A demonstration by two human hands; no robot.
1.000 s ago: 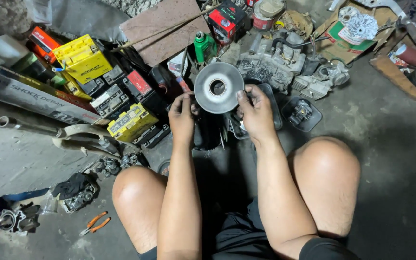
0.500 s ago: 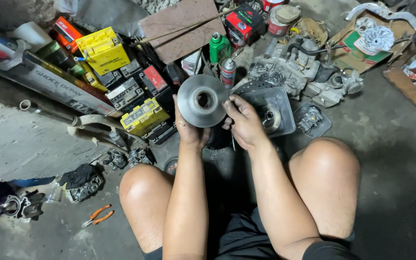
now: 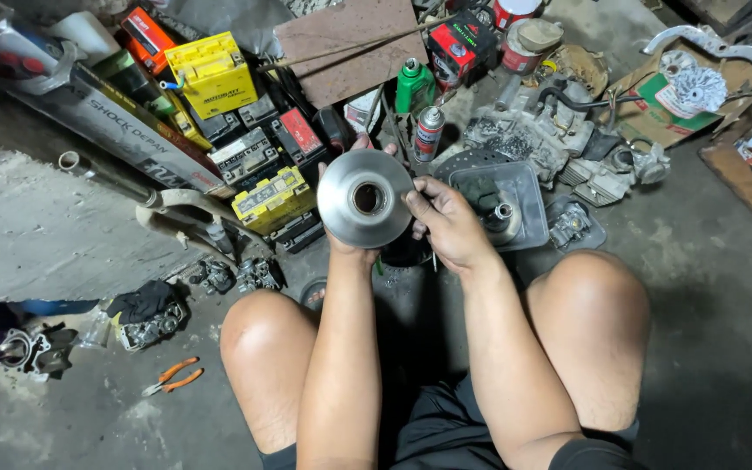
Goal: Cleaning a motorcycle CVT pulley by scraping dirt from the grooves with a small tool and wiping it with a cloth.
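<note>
Person squats on a concrete floor point(image 3: 724, 331), knees wide, both forearms reaching out between them.

Near left: orange-handled pliers point(image 3: 174, 376) lie on the floor, well apart from the hands. Beyond them, small engine parts and a dark rag point(image 3: 143, 300).

Middle: a round metal disc point(image 3: 364, 198) with a centre hole, face toward the camera, held up off the floor. Left hand point(image 3: 352, 248) sits mostly behind and under it, fingers closed on the far rim; only the tips show above the edge. Right hand point(image 3: 447, 224) has fingers curled against the disc's right edge near the hole, pinching something too small to make out.

Just right: clear plastic tray point(image 3: 505, 202) holding a metal part.

Far: yellow batteries point(image 3: 212, 71), spray can point(image 3: 428, 132), green bottle point(image 3: 412, 83), engine casing point(image 3: 524, 135).

Risk, as a judgement: the disc looks smooth and possibly oily; held by the rim only, it could slip and drop onto the parts below, or roll off into the clutter.
</note>
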